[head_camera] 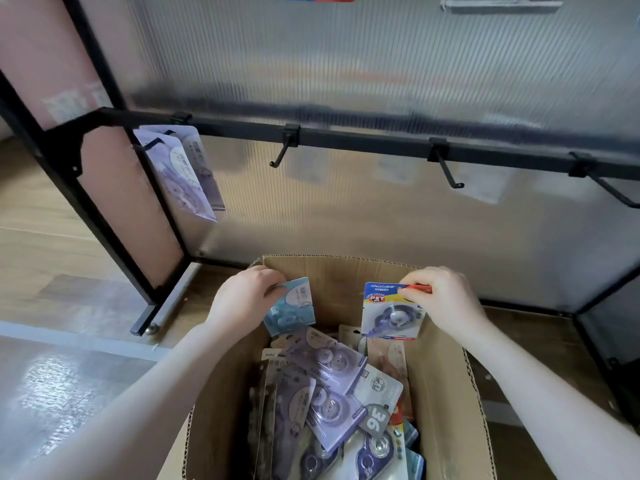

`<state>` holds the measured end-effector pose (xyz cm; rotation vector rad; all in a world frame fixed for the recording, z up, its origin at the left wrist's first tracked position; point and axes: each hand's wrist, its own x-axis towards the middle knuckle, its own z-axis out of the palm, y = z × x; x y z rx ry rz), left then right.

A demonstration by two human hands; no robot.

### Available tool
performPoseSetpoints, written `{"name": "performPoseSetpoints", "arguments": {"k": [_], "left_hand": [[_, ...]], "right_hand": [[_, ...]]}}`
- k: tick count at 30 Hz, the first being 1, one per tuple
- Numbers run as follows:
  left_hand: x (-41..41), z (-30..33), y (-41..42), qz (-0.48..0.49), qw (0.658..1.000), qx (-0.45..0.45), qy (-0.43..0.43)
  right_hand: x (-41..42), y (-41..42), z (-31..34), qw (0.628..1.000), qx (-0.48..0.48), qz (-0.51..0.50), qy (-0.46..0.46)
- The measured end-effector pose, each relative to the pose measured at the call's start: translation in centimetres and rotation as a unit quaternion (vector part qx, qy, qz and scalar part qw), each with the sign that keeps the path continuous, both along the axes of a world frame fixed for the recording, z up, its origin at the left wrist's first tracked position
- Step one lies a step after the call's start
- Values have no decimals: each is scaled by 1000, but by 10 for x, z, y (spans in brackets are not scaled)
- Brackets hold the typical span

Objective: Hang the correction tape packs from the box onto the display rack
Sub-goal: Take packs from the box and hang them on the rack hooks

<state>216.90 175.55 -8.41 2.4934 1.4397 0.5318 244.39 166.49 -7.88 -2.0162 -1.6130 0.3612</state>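
we hold two packs above the open box (446, 393), which sits on the floor below the rack (346, 135). our left hand (242, 299) pinches a pale blue pack (294, 304) by its top edge, just over the box's far left corner. our right hand (445, 299) grips a white and blue pack (389, 311) with a red "pet" badge and a clear blister showing a dark dispenser, over the box's far right side. inside the box lies a loose heap of packs (329, 400), mostly lilac and grey. above the box, purple packs (183, 171) hang on the rack's leftmost hook; the other hooks (282, 152) are bare.
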Motion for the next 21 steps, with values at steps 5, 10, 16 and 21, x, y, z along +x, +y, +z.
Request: {"name": "performPoseSetpoints", "arguments": {"k": [5, 10, 16, 21], "left_hand": [[-4, 19, -2, 11, 1000, -3, -19], [-10, 37, -3, 15, 999, 7, -36], [-14, 61, 0, 33, 997, 17, -64], [-10, 92, 4, 14, 995, 50, -85]], "right_hand": [[-1, -4, 7, 999, 33, -19, 23], [-5, -5, 16, 996, 69, -32, 57], [-13, 1, 37, 990, 118, -43, 68], [-16, 3, 60, 987, 132, -36, 84]]}}
